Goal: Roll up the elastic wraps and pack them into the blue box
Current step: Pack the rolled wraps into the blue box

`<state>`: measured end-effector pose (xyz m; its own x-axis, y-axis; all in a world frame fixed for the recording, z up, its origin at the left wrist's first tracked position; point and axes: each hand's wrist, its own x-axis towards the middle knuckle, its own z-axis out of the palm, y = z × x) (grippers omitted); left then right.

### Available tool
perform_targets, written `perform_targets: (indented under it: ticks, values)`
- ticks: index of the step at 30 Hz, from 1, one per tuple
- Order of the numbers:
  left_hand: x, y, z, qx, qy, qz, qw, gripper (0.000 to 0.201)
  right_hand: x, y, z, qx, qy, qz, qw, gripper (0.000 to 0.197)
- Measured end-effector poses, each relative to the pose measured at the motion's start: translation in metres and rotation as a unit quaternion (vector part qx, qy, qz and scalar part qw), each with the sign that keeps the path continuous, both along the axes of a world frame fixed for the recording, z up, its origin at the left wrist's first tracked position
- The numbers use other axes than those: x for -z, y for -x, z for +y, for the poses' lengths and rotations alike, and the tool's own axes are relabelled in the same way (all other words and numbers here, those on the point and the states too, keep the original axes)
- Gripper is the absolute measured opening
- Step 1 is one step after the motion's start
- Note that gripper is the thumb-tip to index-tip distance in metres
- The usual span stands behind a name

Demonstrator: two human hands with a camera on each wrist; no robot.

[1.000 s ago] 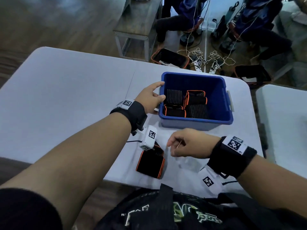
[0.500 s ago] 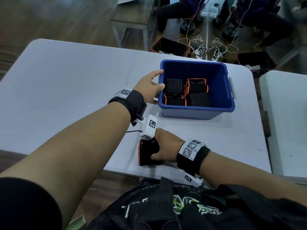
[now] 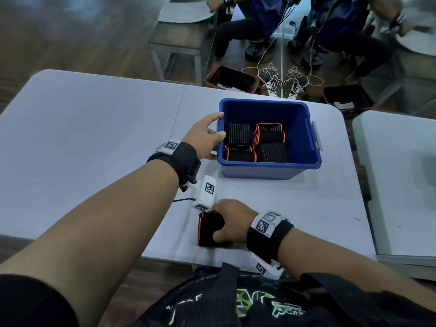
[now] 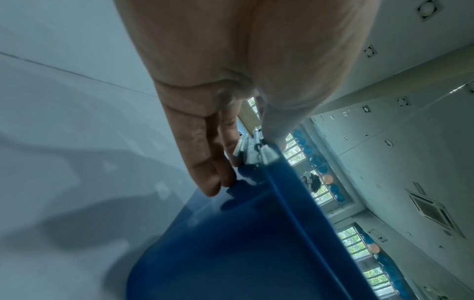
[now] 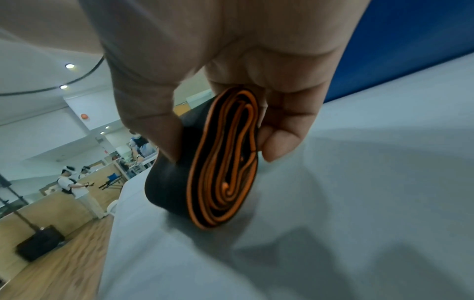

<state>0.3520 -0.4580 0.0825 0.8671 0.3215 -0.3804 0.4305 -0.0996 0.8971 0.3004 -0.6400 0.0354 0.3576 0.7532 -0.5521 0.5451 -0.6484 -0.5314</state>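
Note:
A blue box (image 3: pixel 271 171) stands on the white table (image 3: pixel 94 138) and holds several rolled black wraps (image 3: pixel 257 142), some edged in orange. My left hand (image 3: pixel 207 135) grips the box's left rim, thumb over the top edge and fingers (image 4: pixel 205 162) against the outer wall of the blue box (image 4: pixel 256 243). Near the table's front edge my right hand (image 3: pixel 232 221) grips a rolled black wrap with orange edging (image 3: pixel 208 228). In the right wrist view the thumb and fingers (image 5: pixel 279 130) pinch the rolled wrap (image 5: pixel 220 162), which touches the tabletop.
A second white table (image 3: pixel 401 185) stands at the right. Beyond the far edge sit people on chairs, a wooden bench (image 3: pixel 184 38), two dark bins (image 3: pixel 232 79) and tangled cables (image 3: pixel 283 79) on the floor. A black bag (image 3: pixel 236 300) lies at my lap.
My right hand has come down from above the table onto the rolled wrap and closed round it. My left hand has stayed on the box's rim.

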Motion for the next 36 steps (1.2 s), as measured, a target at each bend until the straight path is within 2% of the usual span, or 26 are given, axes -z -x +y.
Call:
perform_targets:
  ticks: [3,9,14,16,20,25,28,31,36]
  values:
    - [0.002,-0.001,0.001,0.004,-0.001,-0.004,1.0,0.056,-0.023,-0.015,-0.014,0.005,-0.014,-0.022,1.0,0.041]
    - [0.006,-0.002,0.002,-0.003,0.014,-0.025,1.0,0.055,-0.101,-0.06,-0.046,0.107,-0.09,-0.025,0.99,0.039]
    - [0.005,-0.003,0.001,-0.002,0.04,-0.032,0.999,0.054,-0.152,-0.116,-0.046,0.153,-0.145,-0.098,0.973,0.032]
    - [0.005,-0.003,0.001,-0.007,0.04,-0.031,0.999,0.054,-0.16,-0.141,-0.036,0.167,-0.134,-0.135,0.967,0.027]
    - [0.006,-0.002,0.001,-0.016,0.051,-0.033,0.998,0.054,-0.143,-0.183,-0.003,0.167,-0.093,-0.186,0.964,0.033]
    - [0.006,0.0,0.001,-0.031,0.053,-0.025,0.998,0.055,-0.116,-0.2,0.049,0.072,-0.01,-0.261,0.963,0.043]
    - [0.005,0.0,0.002,-0.029,0.049,-0.023,0.998,0.054,-0.103,-0.205,0.072,0.03,0.04,-0.274,0.96,0.037]
    - [0.006,-0.001,0.003,-0.023,0.042,-0.026,0.999,0.052,-0.094,-0.215,0.086,0.028,0.07,-0.283,0.956,0.029]
    - [0.007,0.001,0.003,-0.024,0.045,-0.03,0.998,0.05,-0.079,-0.22,0.097,-0.004,0.133,-0.289,0.948,0.037]
